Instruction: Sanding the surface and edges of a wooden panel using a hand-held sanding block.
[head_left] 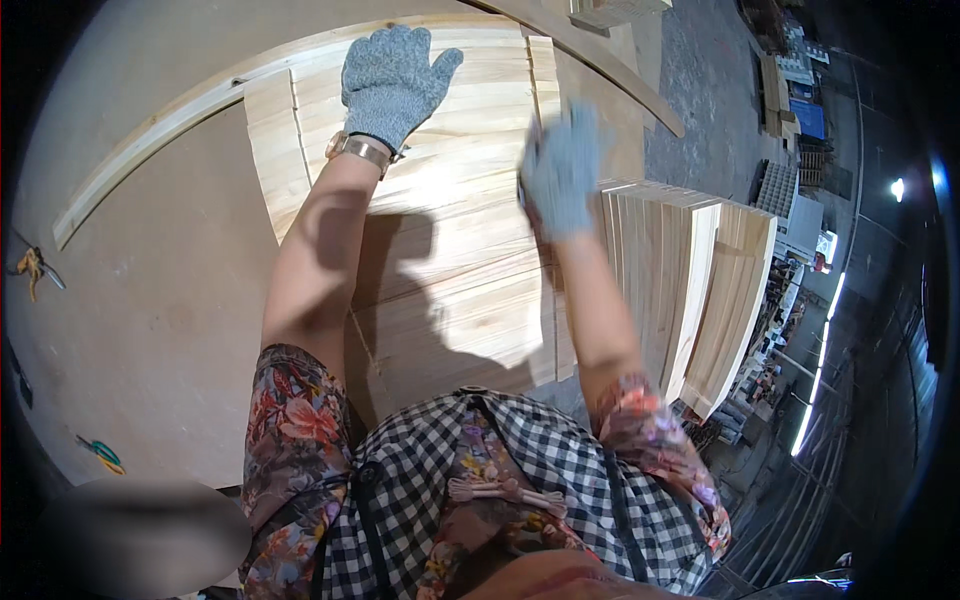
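Row of pale boards (450, 180), toward surface's (160, 290) right edge: laid edge to edge, seemingly well advanced. Board stack (655, 250), alongside: unlaid. Left hand (395, 85): open, palm down on row. Right hand (563, 178): blurred; grip cannot be told.

Board stack (655, 265) right of panel (455, 225)

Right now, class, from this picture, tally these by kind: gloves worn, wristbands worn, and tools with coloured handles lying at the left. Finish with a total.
Grey gloves: 2, on the left hand and right hand
Gold-toned wristband: 1
Tools: 2, an orange-handled tool and a green-and-yellow-handled tool
Total: 5
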